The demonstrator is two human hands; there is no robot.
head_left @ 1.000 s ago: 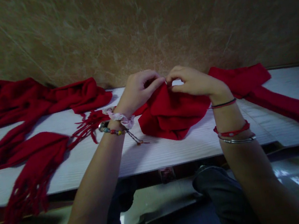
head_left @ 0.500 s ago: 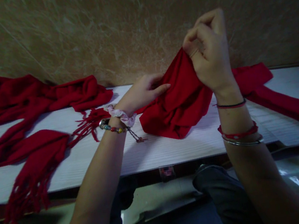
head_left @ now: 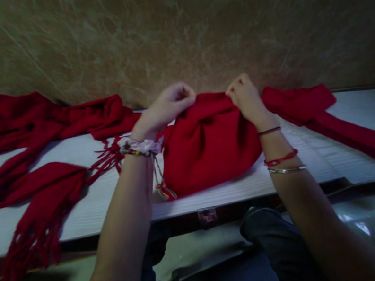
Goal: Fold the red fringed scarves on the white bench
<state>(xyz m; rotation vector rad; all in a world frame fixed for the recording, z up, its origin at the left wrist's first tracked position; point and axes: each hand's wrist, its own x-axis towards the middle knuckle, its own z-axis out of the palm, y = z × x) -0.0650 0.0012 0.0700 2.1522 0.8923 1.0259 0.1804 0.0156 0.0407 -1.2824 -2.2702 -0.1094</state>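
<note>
A red scarf [head_left: 214, 150] lies bunched in the middle of the white table, its upper edge raised between my two hands. My left hand [head_left: 170, 104] pinches that edge at its left corner. At the right corner my right hand [head_left: 246, 99] has its fingers closed on the same cloth. The fabric between them hangs in soft folds toward me. Red fringe [head_left: 109, 156] shows just left of my left wrist; which scarf it belongs to I cannot tell.
Another red fringed scarf [head_left: 60, 178] lies crumpled on the left, its tassels over the table's front edge. A folded red scarf [head_left: 314, 102] stretches to the right. The white tabletop [head_left: 305, 159] meets a brown marbled wall [head_left: 169, 28]. My knees are below the table.
My right hand has come down and left, lowering the raised cloth. My left hand has moved slightly left and up and now pinches the edge. The cloth is spread wider between them.
</note>
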